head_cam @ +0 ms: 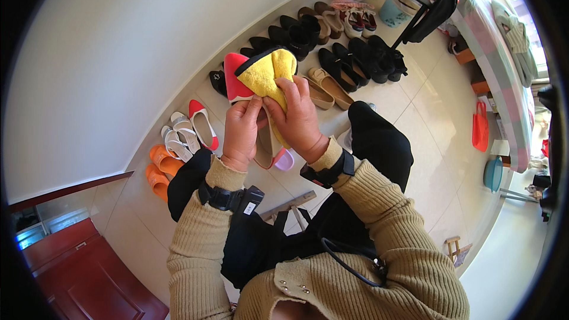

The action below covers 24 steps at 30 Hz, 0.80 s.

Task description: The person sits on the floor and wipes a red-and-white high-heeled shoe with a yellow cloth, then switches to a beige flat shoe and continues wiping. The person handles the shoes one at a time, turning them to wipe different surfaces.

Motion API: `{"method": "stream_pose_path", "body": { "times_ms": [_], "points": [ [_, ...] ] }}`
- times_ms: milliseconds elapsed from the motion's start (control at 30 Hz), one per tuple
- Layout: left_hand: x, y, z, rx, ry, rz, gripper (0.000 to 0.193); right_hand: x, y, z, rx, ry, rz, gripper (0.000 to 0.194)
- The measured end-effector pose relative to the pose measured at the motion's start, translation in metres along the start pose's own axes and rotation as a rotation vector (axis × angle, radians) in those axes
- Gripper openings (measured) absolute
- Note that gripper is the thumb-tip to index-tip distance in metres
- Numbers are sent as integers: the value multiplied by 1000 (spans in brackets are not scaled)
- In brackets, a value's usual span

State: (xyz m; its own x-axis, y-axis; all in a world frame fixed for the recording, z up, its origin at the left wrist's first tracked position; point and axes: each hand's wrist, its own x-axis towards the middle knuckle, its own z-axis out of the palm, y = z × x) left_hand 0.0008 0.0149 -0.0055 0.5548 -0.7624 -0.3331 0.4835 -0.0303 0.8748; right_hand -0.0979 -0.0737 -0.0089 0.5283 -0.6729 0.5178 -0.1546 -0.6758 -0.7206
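Observation:
Both hands are raised in front of me over a red and white flat shoe (236, 73), its pointed red toe turned away from me. My left hand (242, 126) grips the shoe's side, thumb near the edge of the white trim. My right hand (297, 118) holds a yellow cloth with a dark border (269, 71), which lies over part of the toe and hangs down along the shoe's right side. The cloth and fingers hide part of the shoe. A similar red and white flat shoe (203, 125) stands on the floor at the left.
Orange slippers (163, 160) and silvery white sandals (182, 133) stand by the wall. Beige flats (331, 86) and rows of black shoes (340, 69) lie beyond my hands. A lilac item (284, 161) is below the shoe. At right are a red bag (480, 126) and a blue basin (493, 175).

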Motion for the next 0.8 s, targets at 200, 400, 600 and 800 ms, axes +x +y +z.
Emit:
{"method": "stream_pose_path", "body": {
  "times_ms": [200,400,600,800],
  "points": [
    [0,5,-5,175,30,6,29,-1,-6,2,-39,-93,59,38],
    [11,15,-10,-165,220,157,24,-15,-18,4,-122,-210,5,42],
    [22,32,-41,-383,239,284,33,-28,-9,6,-197,-344,18,30],
    [32,47,-61,-488,353,404,38,-19,18,0,-87,-200,302,35]
  ]
}}
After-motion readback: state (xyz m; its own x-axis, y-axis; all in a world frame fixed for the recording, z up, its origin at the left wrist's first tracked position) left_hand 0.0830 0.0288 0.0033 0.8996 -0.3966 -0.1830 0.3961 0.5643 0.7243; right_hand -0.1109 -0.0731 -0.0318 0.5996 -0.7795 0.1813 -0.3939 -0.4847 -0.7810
